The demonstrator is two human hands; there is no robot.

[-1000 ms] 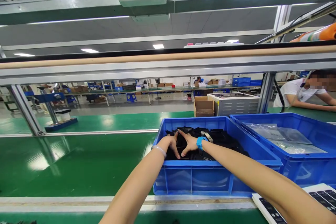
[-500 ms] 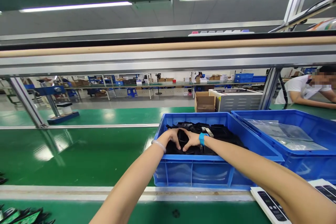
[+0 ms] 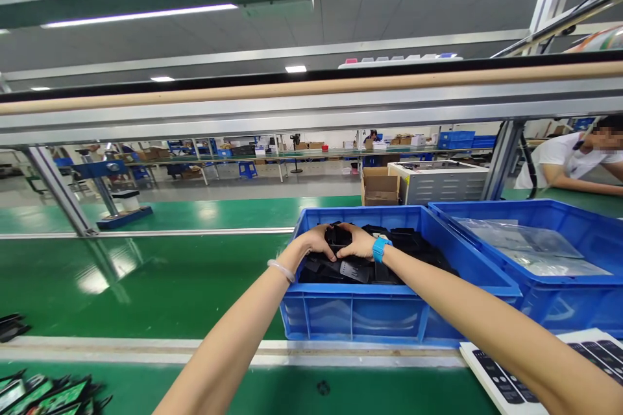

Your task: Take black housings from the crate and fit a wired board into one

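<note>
A blue plastic bin [image 3: 360, 318] stands on the green conveyor belt, filled with several black plastic parts [image 3: 413, 249]. Both my hands are inside it, over the heap. My left hand [image 3: 314, 243], with a pale bracelet on the wrist, and my right hand [image 3: 357, 245], with a blue wrist band, are closed together around a bunch of black parts [image 3: 339, 237] lifted slightly above the pile. More black pieces hang or lie just under the hands.
A second blue bin [image 3: 559, 298] with clear plastic bags stands to the right. White sheets with dark printed keypads [image 3: 496, 376] lie at the lower right. Green circuit boards [image 3: 43, 395] lie at the lower left. Another person in white [image 3: 564, 159] leans over the far right. A metal frame runs overhead.
My hands went from spread flat on the black parts to curled around a bunch of them, which has risen a little. The view tilted down, showing circuit boards at lower left.
</note>
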